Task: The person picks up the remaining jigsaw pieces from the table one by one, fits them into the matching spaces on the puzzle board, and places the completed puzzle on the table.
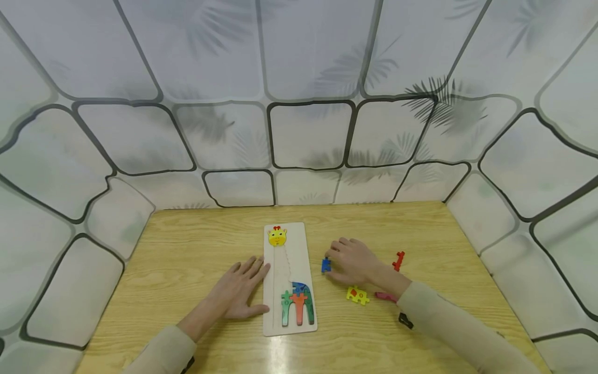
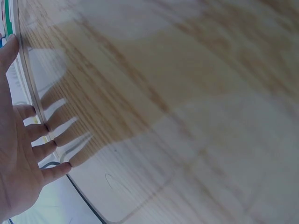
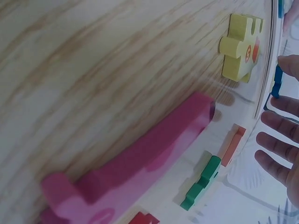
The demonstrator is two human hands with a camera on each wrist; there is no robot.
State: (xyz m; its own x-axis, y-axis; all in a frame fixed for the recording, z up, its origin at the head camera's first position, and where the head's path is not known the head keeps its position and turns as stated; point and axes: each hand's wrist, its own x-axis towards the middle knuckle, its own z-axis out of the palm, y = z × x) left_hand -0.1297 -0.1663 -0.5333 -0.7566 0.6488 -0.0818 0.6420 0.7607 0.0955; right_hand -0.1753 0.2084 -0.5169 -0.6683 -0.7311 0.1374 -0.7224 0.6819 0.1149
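A pale wooden puzzle board (image 1: 280, 270) lies on the table with a yellow giraffe head (image 1: 277, 237) at its far end. Green, orange-red and blue leg and body pieces (image 1: 298, 303) fill its near end. My left hand (image 1: 244, 285) rests along the board's left edge with fingers spread; in the left wrist view the fingertips of this hand (image 2: 23, 158) touch that edge. Just right of the board, my right hand (image 1: 352, 261) pinches a blue puzzle piece (image 1: 326, 265). The right wrist view has this blue piece (image 3: 277, 81) between thumb and index finger.
A yellow piece (image 1: 357, 295), a pink piece (image 1: 385, 296) and a red piece (image 1: 398, 261) lie loose around my right forearm. Green (image 3: 201, 183) and orange (image 3: 232, 145) pieces show in the right wrist view. Patterned walls (image 1: 308, 135) border the table.
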